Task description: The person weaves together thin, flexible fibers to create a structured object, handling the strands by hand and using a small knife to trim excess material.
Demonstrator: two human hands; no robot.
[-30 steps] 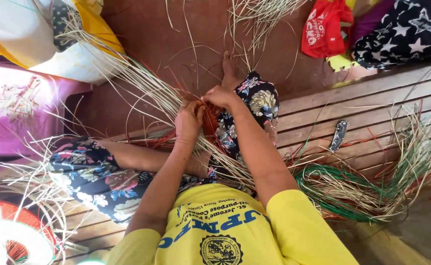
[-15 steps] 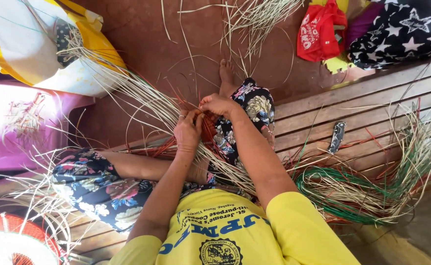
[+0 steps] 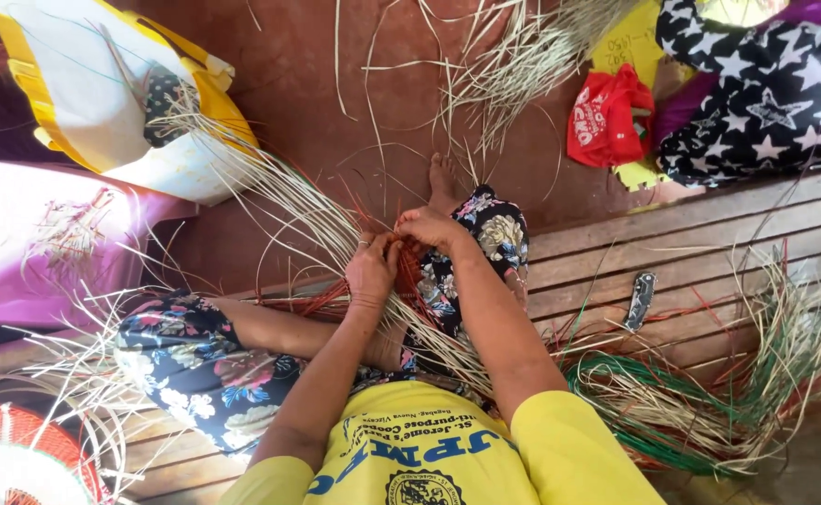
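Note:
I sit on a wooden bench (image 3: 710, 234) with a bundle of long pale straw strands (image 3: 270, 201) running across my lap toward the upper left. My left hand (image 3: 371, 269) pinches the strands where red strips (image 3: 413, 276) are worked in among them. My right hand (image 3: 434, 227) grips the same woven spot from the right, fingers curled over the strands. The two hands touch each other above my knee, which is covered in floral cloth. My bare foot (image 3: 443, 182) rests on the red floor beyond.
A folded knife (image 3: 639, 301) lies on the bench slats to my right. Green and pale strands (image 3: 700, 402) pile at lower right. A white-and-yellow sack (image 3: 101, 103) sits upper left, a red bag (image 3: 607, 117) and star-patterned cloth (image 3: 766, 93) upper right. A red-rimmed woven piece (image 3: 17, 458) lies lower left.
The view shifted slightly, sliding the scene downward in frame. Both hands stay together on the woven spot, working the strands with small finger movements.

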